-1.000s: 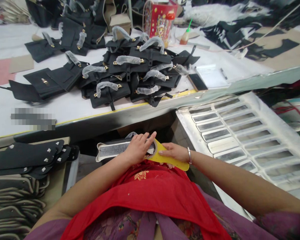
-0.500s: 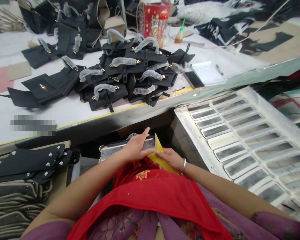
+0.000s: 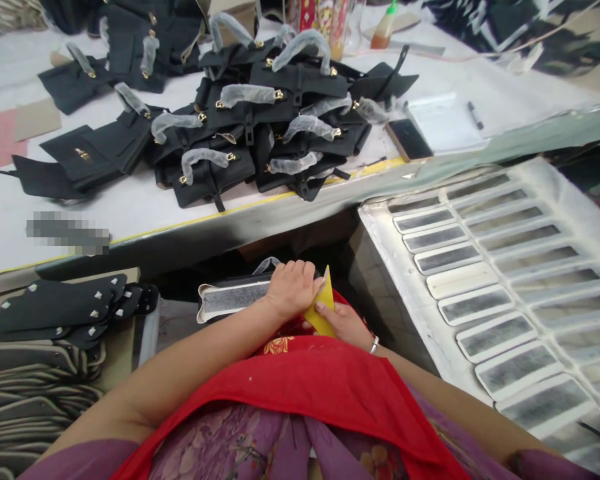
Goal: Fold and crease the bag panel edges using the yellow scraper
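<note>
In my lap lies a long flat panel (image 3: 230,297) with a pale rim and a dark grey middle. My left hand (image 3: 293,288) rests on its right end with the fingers curled down over it. My right hand (image 3: 343,322) pinches a yellow plastic scraper (image 3: 323,309), which stands tilted on edge against the left hand. A silver bangle (image 3: 374,344) is on my right wrist. A red cloth (image 3: 320,393) covers my lap.
A white table (image 3: 145,213) ahead carries a heap of black handbags (image 3: 260,133) with wrapped handles, a phone (image 3: 409,139) and a pad with a pen (image 3: 475,115). At right a white board (image 3: 380,227) holds rows of similar panels (image 3: 500,280). Stacked black pieces (image 3: 50,307) lie at left.
The scraper was tipped up from flat to standing on edge. My left hand's fingers, stretched out before, curled down over the panel's end. The view dropped and shifted slightly.
</note>
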`<act>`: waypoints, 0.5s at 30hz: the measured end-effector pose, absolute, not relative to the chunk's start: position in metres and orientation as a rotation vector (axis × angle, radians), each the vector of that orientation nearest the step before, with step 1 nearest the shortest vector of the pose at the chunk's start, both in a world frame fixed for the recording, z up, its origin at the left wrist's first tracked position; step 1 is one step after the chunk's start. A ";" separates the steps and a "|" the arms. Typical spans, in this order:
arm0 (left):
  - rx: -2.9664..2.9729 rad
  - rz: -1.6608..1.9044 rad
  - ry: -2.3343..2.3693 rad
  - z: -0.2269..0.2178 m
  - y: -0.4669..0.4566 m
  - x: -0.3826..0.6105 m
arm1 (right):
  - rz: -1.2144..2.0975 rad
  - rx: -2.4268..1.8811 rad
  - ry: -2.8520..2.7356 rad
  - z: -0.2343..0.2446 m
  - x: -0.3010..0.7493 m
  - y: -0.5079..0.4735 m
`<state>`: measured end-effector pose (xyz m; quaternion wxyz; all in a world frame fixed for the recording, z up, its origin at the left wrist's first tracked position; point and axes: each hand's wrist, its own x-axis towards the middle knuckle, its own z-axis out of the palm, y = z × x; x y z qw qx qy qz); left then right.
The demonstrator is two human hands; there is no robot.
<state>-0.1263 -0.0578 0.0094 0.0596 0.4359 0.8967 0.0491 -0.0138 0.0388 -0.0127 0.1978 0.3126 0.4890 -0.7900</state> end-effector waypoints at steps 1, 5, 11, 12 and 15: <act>1.313 0.155 2.717 0.009 -0.055 -0.125 | -2.203 0.888 1.379 -0.013 -0.014 0.040; 1.292 0.171 2.743 0.010 -0.050 -0.118 | -2.147 0.923 1.472 -0.006 -0.011 0.040; 1.191 0.355 2.700 0.024 -0.082 -0.133 | -2.010 0.842 1.613 0.030 0.002 0.056; 1.193 0.418 2.664 0.027 -0.092 -0.137 | -2.074 0.863 1.641 0.037 0.004 0.061; 1.307 0.496 2.566 0.030 -0.119 -0.141 | -2.482 0.927 1.607 0.056 0.001 0.068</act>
